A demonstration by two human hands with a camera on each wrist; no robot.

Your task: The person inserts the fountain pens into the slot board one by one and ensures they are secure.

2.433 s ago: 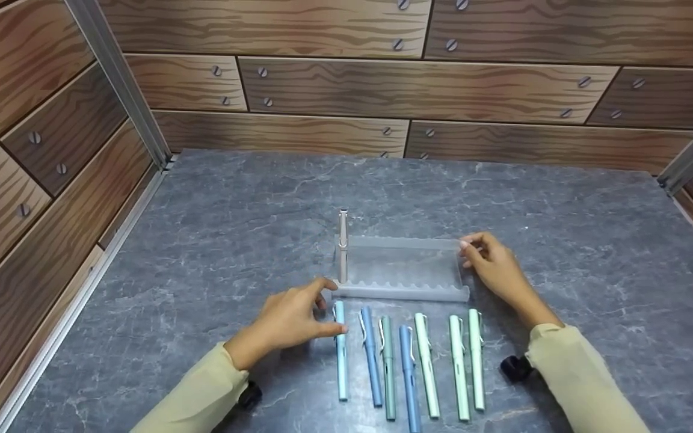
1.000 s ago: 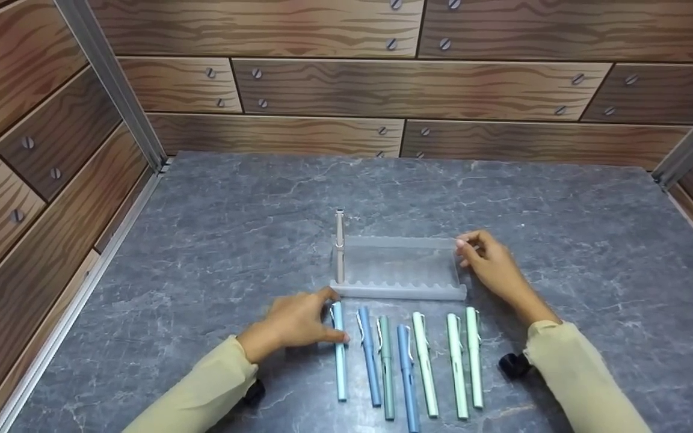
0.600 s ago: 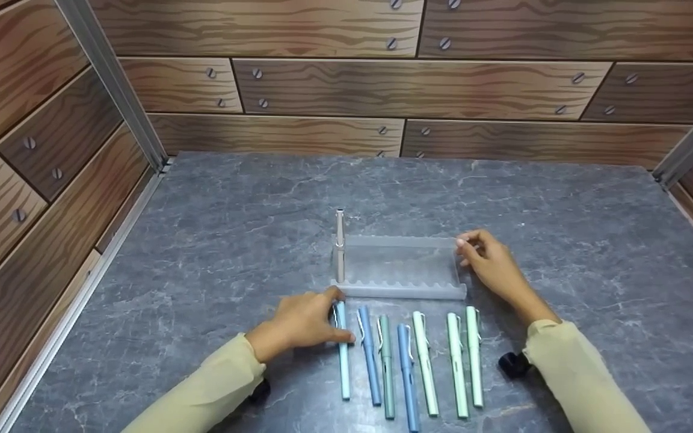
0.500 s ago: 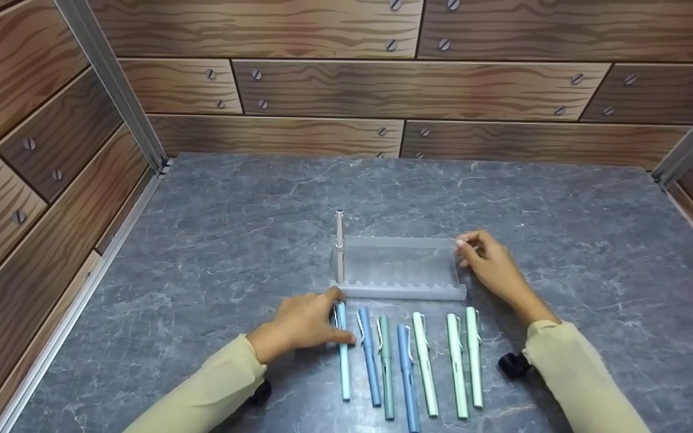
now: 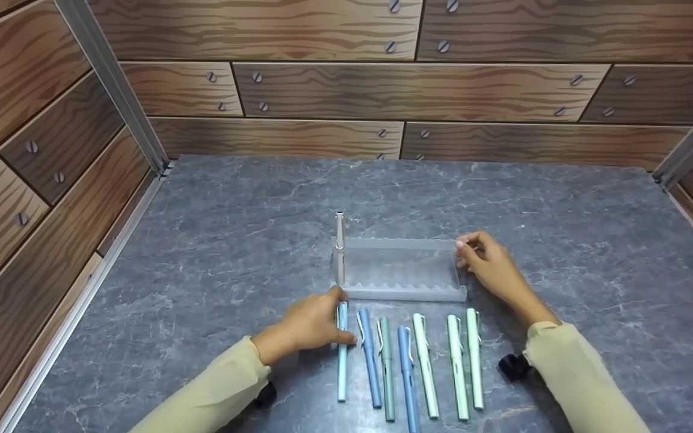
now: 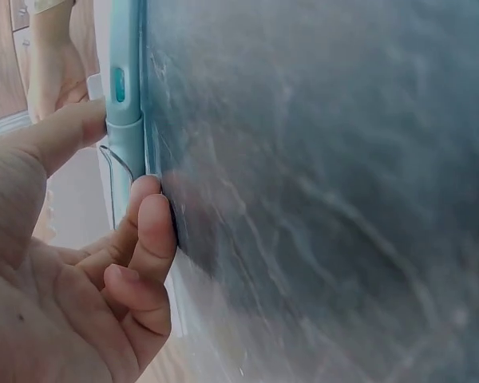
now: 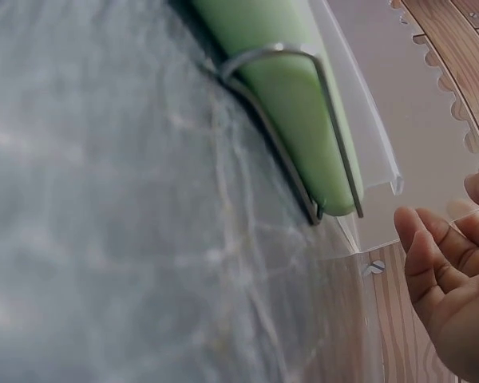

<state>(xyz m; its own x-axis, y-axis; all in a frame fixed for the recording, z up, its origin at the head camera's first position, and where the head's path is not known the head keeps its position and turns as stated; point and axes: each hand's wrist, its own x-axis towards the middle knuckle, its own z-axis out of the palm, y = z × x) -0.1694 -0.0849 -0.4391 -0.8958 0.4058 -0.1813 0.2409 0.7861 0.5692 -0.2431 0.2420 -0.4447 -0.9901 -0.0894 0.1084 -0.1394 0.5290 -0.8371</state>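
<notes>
My left hand (image 5: 313,322) is over the leftmost pen, a turquoise one (image 5: 341,373) with a metal clip, lying on the table. In the left wrist view the thumb lies against one side of this turquoise pen (image 6: 126,64) and the curled fingertips meet it near the clip. The index finger is at the front left corner of a clear plastic pen rack (image 5: 403,293) with a notched front rail. At the rack's far right edge, my right hand (image 5: 491,264) pinches the side between thumb and fingers. A pale beige pen (image 5: 340,246) sits in the rack's leftmost notch.
Right of the turquoise pen lie a blue pen (image 5: 369,358), a dark green pen (image 5: 387,367), another blue pen (image 5: 408,376) and several light green pens (image 5: 425,367) in a loose row. Wood-patterned walls (image 5: 322,90) enclose the grey marbled table (image 5: 232,210).
My left hand has moved slightly right and closed in on the turquoise pen, which has shifted a little. The right hand keeps its place at the rack's edge.
</notes>
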